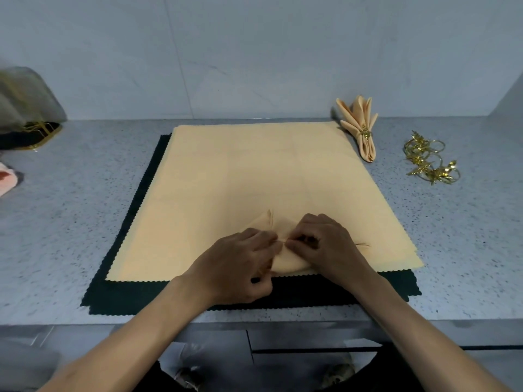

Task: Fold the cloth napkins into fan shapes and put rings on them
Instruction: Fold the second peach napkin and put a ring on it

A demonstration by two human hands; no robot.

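Both hands' grips, left hand (240, 264) and right hand (325, 244), pinch a pleated peach napkin (278, 260) near the speckled grey worktop's (70, 222) front edge. It rests on flat scalloped-edged peach cloths (240, 176). Shiny gold rings (430, 159) lie at the right edge.

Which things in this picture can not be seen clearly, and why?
- Head view: the folded napkin is mostly covered by the left hand and right hand.
- Loose rings: tangled, too small to count.
- Grey bag and pink item: cut by the left edge.
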